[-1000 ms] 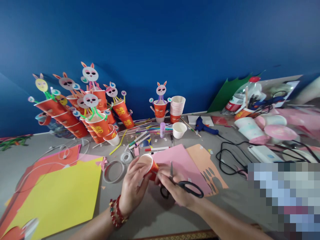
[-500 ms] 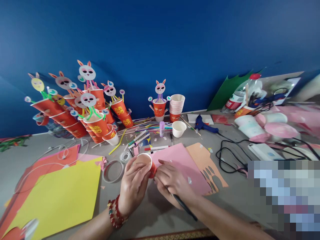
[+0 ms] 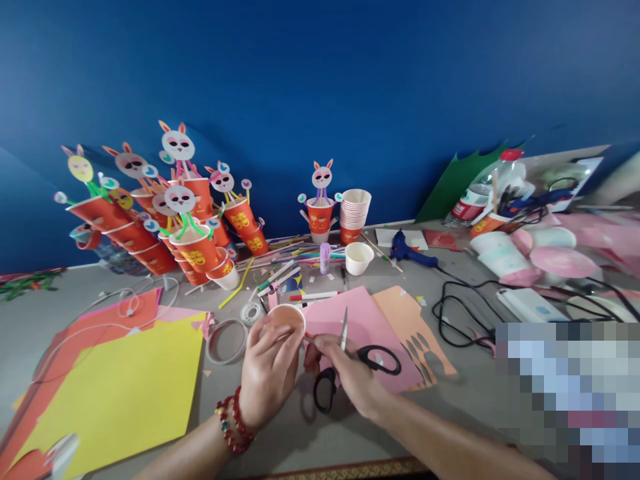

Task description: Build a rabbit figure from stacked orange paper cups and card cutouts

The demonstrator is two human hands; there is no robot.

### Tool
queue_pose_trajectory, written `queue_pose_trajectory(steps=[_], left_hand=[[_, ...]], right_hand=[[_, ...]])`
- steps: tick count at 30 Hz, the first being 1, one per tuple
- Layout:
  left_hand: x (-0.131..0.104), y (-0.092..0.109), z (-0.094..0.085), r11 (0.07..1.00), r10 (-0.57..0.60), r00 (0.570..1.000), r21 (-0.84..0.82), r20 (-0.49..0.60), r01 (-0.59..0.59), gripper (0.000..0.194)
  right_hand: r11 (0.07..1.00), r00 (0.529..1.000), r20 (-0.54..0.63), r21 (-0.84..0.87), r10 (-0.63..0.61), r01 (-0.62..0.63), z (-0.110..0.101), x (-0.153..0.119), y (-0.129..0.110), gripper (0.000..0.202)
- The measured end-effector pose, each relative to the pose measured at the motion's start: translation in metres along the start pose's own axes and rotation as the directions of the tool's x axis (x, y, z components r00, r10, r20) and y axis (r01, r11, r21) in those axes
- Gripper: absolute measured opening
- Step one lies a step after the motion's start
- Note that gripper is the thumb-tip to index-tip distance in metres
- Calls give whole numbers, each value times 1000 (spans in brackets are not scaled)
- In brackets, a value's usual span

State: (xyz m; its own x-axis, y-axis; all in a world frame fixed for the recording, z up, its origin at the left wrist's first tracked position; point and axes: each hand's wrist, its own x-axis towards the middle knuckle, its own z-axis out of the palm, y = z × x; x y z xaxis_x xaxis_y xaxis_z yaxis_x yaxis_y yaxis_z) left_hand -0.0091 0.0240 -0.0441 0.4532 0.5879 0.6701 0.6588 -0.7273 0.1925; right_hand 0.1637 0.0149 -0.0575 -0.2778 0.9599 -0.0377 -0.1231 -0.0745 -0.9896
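My left hand (image 3: 273, 380), wearing a red beaded bracelet, is closed around a paper cup (image 3: 299, 313). The cup's white rim and inside face up toward me. In my right hand (image 3: 357, 383) is a pair of scissors (image 3: 379, 359) with black handles, its blades spread. One blade points up past my thumb; the other reaches toward the cup's right side, its tip partly hidden. Under my right hand lies a pink paper sheet (image 3: 345, 303).
Yellow paper (image 3: 135, 393) and a tape roll (image 3: 227, 341) lie left. Behind stand red cups with rabbit faces (image 3: 193, 250), a cup stack (image 3: 355, 213) and a white cup (image 3: 359, 258). A glue gun (image 3: 411, 252) with its black cord (image 3: 450, 300) is at right.
In my right hand the scissors have turned, so both handle loops and the spread blades now show; earlier only a slim dark handle showed. The cup stays in my left hand.
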Motion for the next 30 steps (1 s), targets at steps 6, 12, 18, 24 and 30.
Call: queue_pose_trajectory(steps=[6,12,18,24,30], left_hand=[[2,0,-1,997,-42,999,-71,-8,41,35],[3,-3,1,961,-149,989,-233,8,146,24],[2,-3,-1,996,-18,1000,-88,-12,17,37],[5,-1,-3,999,-1,1000,-43,-20,0,37],[5,-3,-1,967,-145,989,-211,21,146,22]], right_hand=[[690,877,246,-545,-412,477,-16,4,-9,30],[413,794,456,-683,-403,602,-27,11,-14,20],[954,983,128,-256,-129,158,-13,2,-10,41],[981,994,75,-169,-84,96,-8,2,-7,42],[551,842,389,-637,-374,539,-22,7,-21,23]])
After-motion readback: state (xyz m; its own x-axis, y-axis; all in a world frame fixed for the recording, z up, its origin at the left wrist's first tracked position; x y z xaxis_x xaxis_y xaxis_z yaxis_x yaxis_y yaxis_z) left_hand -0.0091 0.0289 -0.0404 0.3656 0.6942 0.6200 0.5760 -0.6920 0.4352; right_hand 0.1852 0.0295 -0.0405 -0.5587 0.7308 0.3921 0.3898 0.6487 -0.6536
